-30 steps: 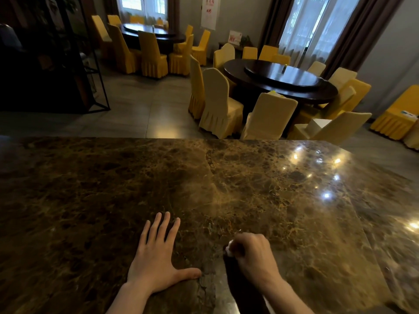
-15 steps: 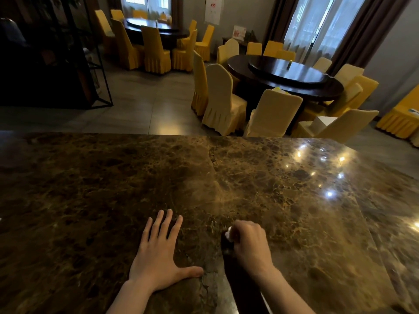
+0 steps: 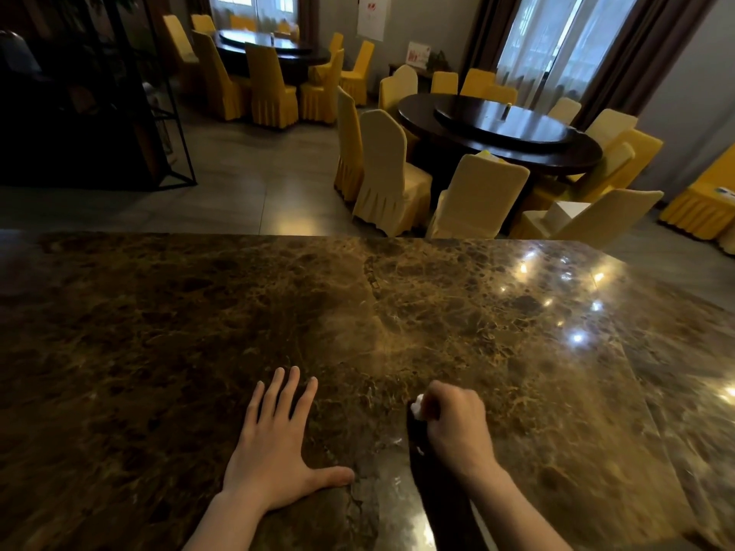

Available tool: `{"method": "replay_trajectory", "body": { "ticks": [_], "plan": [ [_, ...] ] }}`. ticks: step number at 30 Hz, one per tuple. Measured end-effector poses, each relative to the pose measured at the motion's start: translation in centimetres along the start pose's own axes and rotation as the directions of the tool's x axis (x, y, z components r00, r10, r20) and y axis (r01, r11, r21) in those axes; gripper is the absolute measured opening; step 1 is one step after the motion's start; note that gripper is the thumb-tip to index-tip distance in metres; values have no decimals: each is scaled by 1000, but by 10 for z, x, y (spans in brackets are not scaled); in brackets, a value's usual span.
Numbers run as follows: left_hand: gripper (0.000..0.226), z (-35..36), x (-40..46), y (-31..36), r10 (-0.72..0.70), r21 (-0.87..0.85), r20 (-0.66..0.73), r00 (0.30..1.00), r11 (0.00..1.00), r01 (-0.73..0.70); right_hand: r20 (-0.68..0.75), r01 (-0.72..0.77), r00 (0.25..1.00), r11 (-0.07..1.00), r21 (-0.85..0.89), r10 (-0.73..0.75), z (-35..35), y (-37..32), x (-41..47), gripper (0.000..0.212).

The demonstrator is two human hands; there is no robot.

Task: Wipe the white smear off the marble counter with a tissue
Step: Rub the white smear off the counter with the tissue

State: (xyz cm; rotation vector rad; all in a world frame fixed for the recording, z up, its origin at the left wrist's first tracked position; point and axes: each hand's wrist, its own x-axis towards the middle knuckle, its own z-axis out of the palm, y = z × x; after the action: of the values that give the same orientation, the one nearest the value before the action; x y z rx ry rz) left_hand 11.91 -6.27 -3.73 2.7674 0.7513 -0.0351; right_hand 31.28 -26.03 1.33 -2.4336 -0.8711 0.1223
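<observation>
The brown marble counter (image 3: 397, 304) fills the lower half of the view. My right hand (image 3: 455, 425) is curled into a fist on its near middle, pressing a small wad of white tissue (image 3: 417, 409) against the stone; only a bit of the tissue shows at the knuckles. A faint whitish smear (image 3: 391, 443) lies on the counter just left of that hand, with pale streaks nearer me. My left hand (image 3: 274, 443) rests flat on the counter to the left, fingers spread, holding nothing.
Beyond the counter's far edge is a dining room: a dark round table (image 3: 501, 129) ringed by yellow and cream covered chairs (image 3: 387, 173), a second table (image 3: 270, 45) at the back left, and a black metal shelf frame (image 3: 159, 113) at left.
My right hand with the tissue has slid a little away from me along the counter. My left hand stays flat in place. The view has tilted slightly downward.
</observation>
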Motion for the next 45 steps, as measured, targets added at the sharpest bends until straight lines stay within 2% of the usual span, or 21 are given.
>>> {"method": "replay_trajectory", "body": {
  "ticks": [3,7,9,12,16,20,23,25,26,28,29,31,33,35,37,39,40,42,44,45],
  "plan": [
    [146,-2,0,0,-3,-8,-1,1000,1000,3,116,74,989,991,113,-87,2,-9,-8,33],
    [147,-3,0,1,-10,-6,29,1000,1000,11,-56,20,998,982,190,-9,-14,-11,35,42],
    [148,-5,0,1,-12,2,45,999,1000,12,-56,35,998,985,167,-26,-12,-23,54,38],
    [148,-6,1,2,-19,0,68,998,1000,20,70,25,997,994,111,-33,12,-41,58,21],
    [148,-4,1,1,-11,6,83,997,1000,11,81,194,978,980,-46,-190,33,-52,47,16],
    [148,-5,1,1,-7,7,78,997,1000,6,118,352,930,936,-9,-348,32,-51,24,18],
    [148,-5,1,1,-3,10,82,997,1000,2,262,414,875,910,30,-407,25,-39,2,17],
    [149,-5,2,1,-1,10,86,996,1000,0,334,375,866,925,59,-372,13,-28,-3,17],
    [148,-5,1,0,-1,13,83,997,1000,0,292,333,895,940,67,-338,6,-21,0,20],
    [148,-4,1,0,-3,15,71,997,1000,2,62,169,983,983,67,-173,-12,-4,12,23],
    [147,-4,1,0,-9,15,65,998,1000,8,-45,56,998,997,59,-53,-22,4,18,24],
    [147,-3,1,0,-9,20,62,998,1000,8,-116,-140,983,990,18,142,-29,14,24,28],
    [147,-2,1,0,-9,22,52,999,1000,8,-108,-161,982,984,-73,152,-23,11,19,30],
    [147,-1,1,-1,-7,14,41,999,1000,7,-78,-86,994,992,-96,78,-9,1,8,30],
    [147,0,1,-1,-1,5,23,1000,1000,0,-12,-5,1000,998,-62,4,2,-10,-5,32],
    [146,0,0,0,0,0,9,1000,1000,0,66,11,998,999,32,-13,7,-18,-17,33],
    [146,0,0,-1,4,-2,6,1000,1000,-4,76,-18,997,994,106,10,5,-17,-21,32],
    [146,0,-1,-1,5,-11,3,1000,1000,-5,-45,-134,989,977,166,143,-7,-6,-25,32],
    [147,0,0,-1,4,-9,-2,1000,1000,-4,-195,-284,934,953,101,299,-22,11,-30,36],
    [147,0,0,-1,8,-6,-3,1000,1000,-8,-227,-349,908,936,53,352,-26,15,-33,37]
  ]
}}
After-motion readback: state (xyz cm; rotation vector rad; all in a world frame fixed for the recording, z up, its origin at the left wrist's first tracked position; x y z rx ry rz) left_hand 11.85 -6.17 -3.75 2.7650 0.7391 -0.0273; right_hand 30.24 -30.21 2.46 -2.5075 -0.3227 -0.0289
